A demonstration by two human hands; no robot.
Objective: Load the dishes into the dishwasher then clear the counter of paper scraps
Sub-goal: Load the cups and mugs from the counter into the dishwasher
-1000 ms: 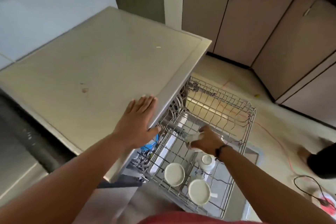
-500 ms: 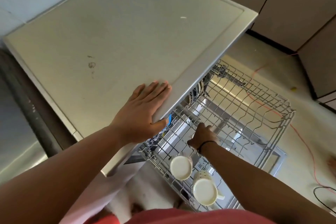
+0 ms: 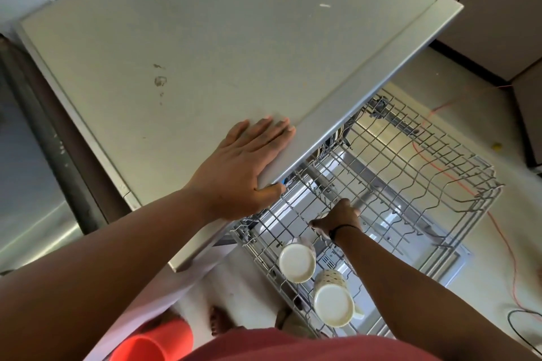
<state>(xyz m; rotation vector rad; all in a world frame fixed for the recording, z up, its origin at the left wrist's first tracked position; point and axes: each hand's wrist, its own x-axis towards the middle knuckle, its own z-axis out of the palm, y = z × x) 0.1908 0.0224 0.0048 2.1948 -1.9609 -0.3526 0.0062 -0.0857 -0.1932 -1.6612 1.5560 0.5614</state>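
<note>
The dishwasher's upper wire rack is pulled out below the grey counter top. Two pale cups stand upside down at the rack's near end, one plain and one dotted with a handle. My right hand reaches down into the rack just beyond them, fingers curled on a white cup that is mostly hidden; only a pale sliver shows by the thumb. My left hand lies flat on the counter's front edge, thumb hooked over it, holding nothing. A small white paper scrap lies far back on the counter.
Brown stains mark the counter. An orange cable and a black cable run over the floor on the right. Cabinet doors stand at the far right. An orange object and a bare foot are below.
My view has tilted down and moved closer to the counter. My right hand has gone deeper into the rack with the white cup. My left hand stays on the counter edge.
</note>
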